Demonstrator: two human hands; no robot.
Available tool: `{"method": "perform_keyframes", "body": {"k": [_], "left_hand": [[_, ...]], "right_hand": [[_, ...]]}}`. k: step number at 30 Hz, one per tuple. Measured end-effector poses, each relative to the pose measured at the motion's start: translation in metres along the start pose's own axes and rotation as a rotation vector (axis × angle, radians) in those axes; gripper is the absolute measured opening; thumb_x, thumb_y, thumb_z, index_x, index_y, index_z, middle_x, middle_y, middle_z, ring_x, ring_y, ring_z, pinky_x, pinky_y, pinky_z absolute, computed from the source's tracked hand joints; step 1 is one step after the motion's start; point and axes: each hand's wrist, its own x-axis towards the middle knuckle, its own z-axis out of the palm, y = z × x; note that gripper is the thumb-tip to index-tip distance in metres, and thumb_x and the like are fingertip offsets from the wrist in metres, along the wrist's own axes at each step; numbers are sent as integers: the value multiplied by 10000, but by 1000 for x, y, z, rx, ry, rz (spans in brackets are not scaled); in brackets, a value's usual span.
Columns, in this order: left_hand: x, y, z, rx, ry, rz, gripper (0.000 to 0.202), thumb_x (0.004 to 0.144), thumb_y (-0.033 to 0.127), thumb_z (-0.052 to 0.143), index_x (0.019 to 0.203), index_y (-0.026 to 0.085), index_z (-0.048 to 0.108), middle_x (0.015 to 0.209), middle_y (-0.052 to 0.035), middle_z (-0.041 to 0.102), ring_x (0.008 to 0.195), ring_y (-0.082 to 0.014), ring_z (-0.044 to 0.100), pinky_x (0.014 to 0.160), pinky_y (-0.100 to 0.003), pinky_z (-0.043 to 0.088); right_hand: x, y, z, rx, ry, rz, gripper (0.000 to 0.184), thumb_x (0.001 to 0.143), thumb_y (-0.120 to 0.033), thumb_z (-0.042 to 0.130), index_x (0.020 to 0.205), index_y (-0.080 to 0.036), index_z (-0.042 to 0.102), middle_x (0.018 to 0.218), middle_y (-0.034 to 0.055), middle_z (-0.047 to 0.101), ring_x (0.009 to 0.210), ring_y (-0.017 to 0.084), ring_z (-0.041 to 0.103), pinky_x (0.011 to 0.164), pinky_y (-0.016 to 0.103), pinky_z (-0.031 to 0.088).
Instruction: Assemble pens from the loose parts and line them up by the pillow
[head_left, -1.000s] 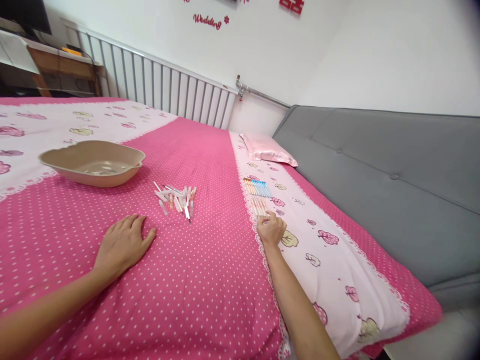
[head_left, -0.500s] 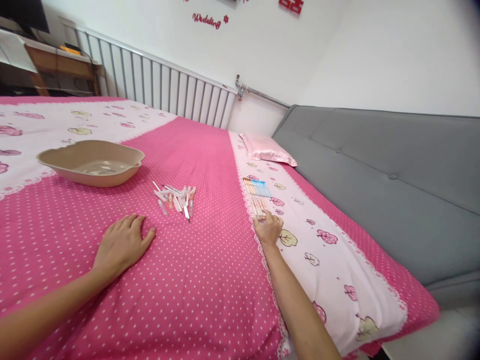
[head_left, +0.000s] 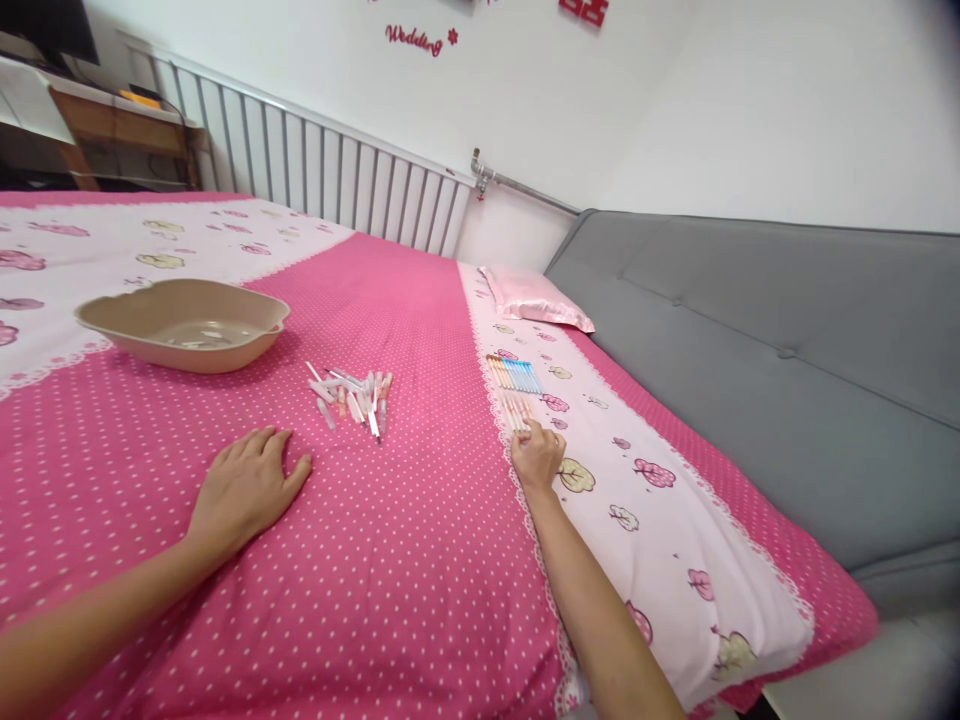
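Observation:
My left hand (head_left: 244, 490) lies flat on the pink dotted bedspread (head_left: 420, 560), fingers stretched and thumb apart, holding nothing. Beyond it is a loose pile of pens (head_left: 356, 395), white, pale pink and orange, lying at mixed angles. On the white printed band, my right hand (head_left: 537, 455) has its fingers curled and pinched at the near end of a row of pale pink pens (head_left: 516, 408). The fingers partly cover those pens. Just past that row, a second row of pens (head_left: 514, 374) lies side by side, running from brown and orange to blue.
A beige plastic basin (head_left: 187, 350) stands on the bed at the left. A pink satin pillow (head_left: 532, 298) lies near the grey padded headboard (head_left: 735, 330). Behind the bed are a grey-barred railing (head_left: 300, 150) and a desk (head_left: 120, 125).
My right hand has shifted very slightly to the right at the pale pink row. My left hand, the pile and the basin look unmoved.

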Motion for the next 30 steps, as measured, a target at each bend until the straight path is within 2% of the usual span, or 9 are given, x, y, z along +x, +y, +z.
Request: {"method": "perform_keyframes", "body": {"k": [12, 17, 20, 23, 26, 30], "left_hand": [[0, 2, -2, 5, -1, -3, 631, 849, 489, 280, 1232, 53, 527, 1266, -205, 555, 1180, -328, 491, 1016, -441, 339], [0, 1, -2, 19, -10, -4, 641, 851, 496, 268, 1235, 50, 524, 1274, -201, 549, 1191, -325, 484, 1022, -434, 333], [0, 0, -1, 15, -2, 0, 652, 852, 497, 265, 1238, 37, 520, 1270, -208, 550, 1187, -329, 485, 1023, -438, 332], [0, 0, -1, 14, 0, 4, 652, 855, 497, 265, 1236, 35, 522, 1263, -208, 555, 1178, -330, 489, 1020, -440, 335], [0, 0, 0, 12, 1, 4, 645, 858, 497, 269, 1233, 38, 524, 1264, -204, 554, 1185, -329, 484, 1020, -439, 334], [0, 0, 0, 11, 9, 6, 638, 858, 496, 278, 1235, 42, 522, 1254, -199, 560, 1172, -328, 491, 1013, -437, 340]], "right_hand": [[0, -2, -3, 16, -28, -1, 306, 738, -139, 495, 1008, -140, 640, 704, 52, 657, 746, 217, 568, 887, 377, 320], [0, -4, -5, 45, -26, 30, 300, 731, -195, 542, 1010, -148, 640, 674, 37, 654, 751, 229, 572, 896, 383, 315], [0, -5, -6, 62, -5, 83, 325, 736, -276, 568, 1026, -140, 621, 722, 51, 654, 799, 251, 563, 882, 389, 319], [1, -4, -6, 62, 39, 175, 372, 751, -335, 553, 1047, -112, 597, 895, 117, 653, 887, 284, 541, 849, 394, 329], [1, 0, -4, 59, 81, 279, 388, 782, -343, 507, 1075, -99, 583, 1007, 164, 630, 951, 312, 526, 832, 404, 333], [0, 7, 0, 74, 103, 367, 364, 840, -302, 404, 1080, -98, 587, 1040, 184, 625, 960, 311, 534, 806, 399, 346]]}}
